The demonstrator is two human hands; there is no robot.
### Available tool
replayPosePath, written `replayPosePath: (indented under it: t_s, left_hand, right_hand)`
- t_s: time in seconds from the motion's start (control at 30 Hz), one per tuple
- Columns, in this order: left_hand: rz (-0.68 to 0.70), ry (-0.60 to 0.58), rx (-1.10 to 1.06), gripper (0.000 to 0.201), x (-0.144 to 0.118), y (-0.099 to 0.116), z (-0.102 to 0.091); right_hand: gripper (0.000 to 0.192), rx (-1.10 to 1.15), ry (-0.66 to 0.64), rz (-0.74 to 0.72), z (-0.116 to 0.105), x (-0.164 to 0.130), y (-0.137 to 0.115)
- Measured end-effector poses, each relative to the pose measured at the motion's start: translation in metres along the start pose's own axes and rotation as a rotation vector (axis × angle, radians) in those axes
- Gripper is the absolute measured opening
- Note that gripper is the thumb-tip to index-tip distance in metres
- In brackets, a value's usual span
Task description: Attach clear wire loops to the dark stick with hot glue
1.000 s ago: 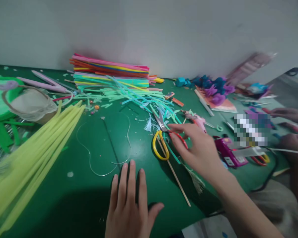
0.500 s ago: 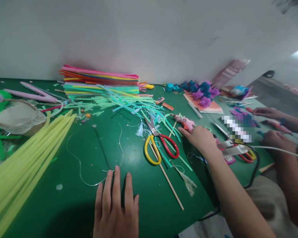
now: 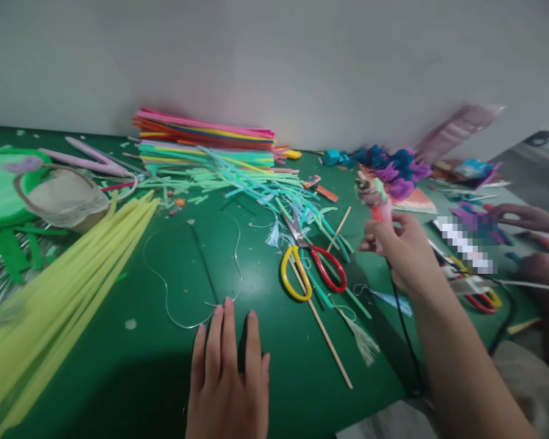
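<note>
My right hand (image 3: pixel 405 253) is raised above the green table (image 3: pixel 274 360), gripping a pink glue gun (image 3: pixel 376 201) whose black cord (image 3: pixel 400 323) hangs down toward the table edge. Flat on the table near the front edge rests my left hand (image 3: pixel 229 378), fingers together, its fingertips touching the end of a bent thin wire (image 3: pixel 187 274). Between my hands lie scissors (image 3: pixel 308 268) with one yellow and one red handle, a wooden stick (image 3: pixel 324 338) and a small tassel (image 3: pixel 361 341).
A stack of coloured straws (image 3: pixel 205 137) lies against the wall, with cut mint strips (image 3: pixel 256 183) scattered before it. Long yellow strips (image 3: pixel 64 274) run along the left. Blue and purple paper flowers (image 3: pixel 393 164) sit at the back right. Another person's hands (image 3: pixel 531 244) work at the right.
My right hand moved from the scissors to the pink glue gun on the table, took hold of it and lifted it. My left hand stayed flat.
</note>
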State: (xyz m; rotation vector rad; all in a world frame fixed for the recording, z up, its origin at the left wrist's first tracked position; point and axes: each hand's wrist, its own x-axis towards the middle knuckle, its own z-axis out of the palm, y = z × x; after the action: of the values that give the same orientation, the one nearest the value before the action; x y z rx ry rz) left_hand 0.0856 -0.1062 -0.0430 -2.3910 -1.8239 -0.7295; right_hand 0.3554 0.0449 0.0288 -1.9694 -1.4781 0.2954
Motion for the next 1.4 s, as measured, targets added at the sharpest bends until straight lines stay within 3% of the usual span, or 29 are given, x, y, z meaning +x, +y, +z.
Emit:
replayPosePath:
  t_s: [0.13, 0.27, 0.47, 0.67, 0.87, 1.07, 1.3, 1.4]
  left_hand:
    - [-0.020, -0.036, -0.020, 0.049, 0.001, 0.000, -0.002]
    - [-0.020, -0.063, -0.033, 0.047, 0.002, 0.000, -0.003]
    - [-0.033, -0.124, -0.022, 0.044, 0.010, 0.005, -0.006]
    - [-0.059, -0.116, -0.056, 0.047, 0.019, 0.013, -0.004]
    - [-0.056, -0.113, -0.094, 0.050, 0.018, 0.020, 0.004]
    - [-0.044, -0.152, -0.074, 0.055, 0.017, 0.023, 0.001]
    - [-0.057, -0.188, -0.058, 0.053, 0.016, 0.022, -0.002]
    - [-0.054, -0.148, -0.065, 0.053, 0.014, 0.023, 0.003]
  right_hand:
    - [0.041, 0.117, -0.104, 0.020, 0.013, -0.022, -0.036]
    - [0.042, 0.154, -0.242, -0.073, 0.031, -0.041, -0.066]
    - [0.034, 0.064, -0.363, -0.208, 0.050, -0.053, -0.081]
    - [0.031, -0.044, -0.353, -0.318, 0.062, -0.053, -0.084]
    - [0.029, -0.120, -0.292, -0.553, 0.072, -0.052, -0.086]
    - [0.029, -0.176, -0.165, -0.816, 0.072, -0.051, -0.082]
    - [0.030, -0.190, -0.132, -0.833, 0.072, -0.048, -0.077]
    - [0.028, -0.174, -0.141, -0.862, 0.073, -0.049, -0.076]
